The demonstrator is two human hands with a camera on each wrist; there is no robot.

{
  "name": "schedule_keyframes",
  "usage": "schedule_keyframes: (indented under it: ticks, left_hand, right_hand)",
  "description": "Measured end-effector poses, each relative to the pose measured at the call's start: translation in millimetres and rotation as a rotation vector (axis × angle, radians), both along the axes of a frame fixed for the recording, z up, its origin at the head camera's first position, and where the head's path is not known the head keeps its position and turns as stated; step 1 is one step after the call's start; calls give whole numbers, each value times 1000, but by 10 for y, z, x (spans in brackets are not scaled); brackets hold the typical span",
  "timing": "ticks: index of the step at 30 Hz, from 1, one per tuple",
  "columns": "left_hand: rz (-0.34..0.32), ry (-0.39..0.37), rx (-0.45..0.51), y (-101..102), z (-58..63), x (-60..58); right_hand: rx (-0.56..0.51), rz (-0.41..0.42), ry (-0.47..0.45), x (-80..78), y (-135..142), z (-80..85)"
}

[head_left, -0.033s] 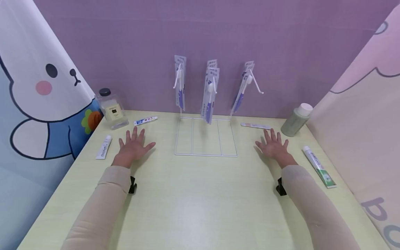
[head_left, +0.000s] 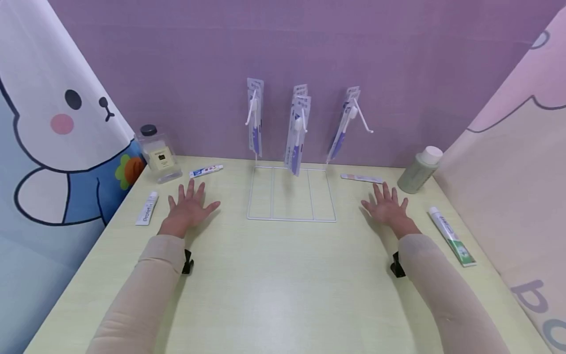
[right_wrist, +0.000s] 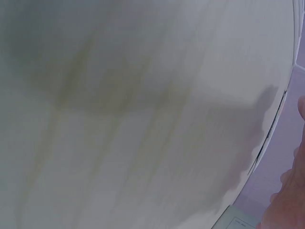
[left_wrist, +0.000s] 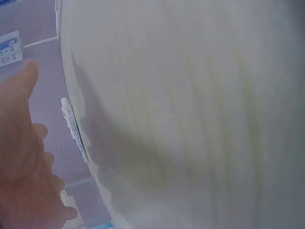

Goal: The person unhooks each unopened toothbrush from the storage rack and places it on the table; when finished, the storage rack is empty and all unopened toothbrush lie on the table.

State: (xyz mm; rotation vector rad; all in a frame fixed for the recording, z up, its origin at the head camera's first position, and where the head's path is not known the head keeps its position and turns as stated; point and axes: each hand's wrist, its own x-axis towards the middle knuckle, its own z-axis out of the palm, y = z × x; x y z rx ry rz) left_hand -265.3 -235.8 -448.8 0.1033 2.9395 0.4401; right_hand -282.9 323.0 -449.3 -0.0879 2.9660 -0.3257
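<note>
Left hand [head_left: 187,211] splayed, blue-white tube [head_left: 206,171] just beyond, right hand [head_left: 389,209] splayed, slim pale item [head_left: 359,178] near

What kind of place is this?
Probably a table set up like a shop display: packaged toothbrushes hang on a wire rack, tubes lie nearby, and cartoon cloth hangs at the left.

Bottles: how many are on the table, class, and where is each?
2: the black-capped bottle at back left, the white-capped bottle at back right.

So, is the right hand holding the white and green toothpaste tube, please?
No, the tube lies on the pale yellow table, apart from the right hand.
</note>
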Motion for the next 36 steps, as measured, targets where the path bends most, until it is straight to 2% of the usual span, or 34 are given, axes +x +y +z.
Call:
schedule_keyframes:
  ticks: [4, 7, 9, 12, 14, 17, 21, 25, 30, 36]
  left_hand:
    - [-4, 7, 4, 7, 19, -5]
    - [-19, 41, 68, 55, 49, -13]
    - [-30, 70, 172, 116, 70, -23]
    - [-42, 71, 388, 250, 86, -45]
    - [-26, 23, 521, 356, 93, -56]
    - [7, -60, 627, 510, 78, -70]
    - [32, -118, 671, 686, 40, -86]
    - [49, -145, 701, 833, 13, -84]
    - [65, -131, 730, 935, -21, -74]
    - [26, -91, 678, 984, -84, -80]
  right_hand:
    - [3, 12, 20, -15, -8, 10]
    - [-8, 30, 83, -38, -39, 62]
    - [-38, 42, 148, -71, -80, 132]
    - [-156, 53, 248, -155, -178, 285]
    - [-250, 54, 293, -235, -275, 394]
    - [-394, 47, 354, -372, -455, 545]
    - [-594, 24, 444, -573, -674, 714]
    - [-783, -18, 494, -760, -808, 858]
    - [-946, -78, 473, -937, -924, 1020]
    - [-1088, -110, 442, -1043, -1024, 1129]
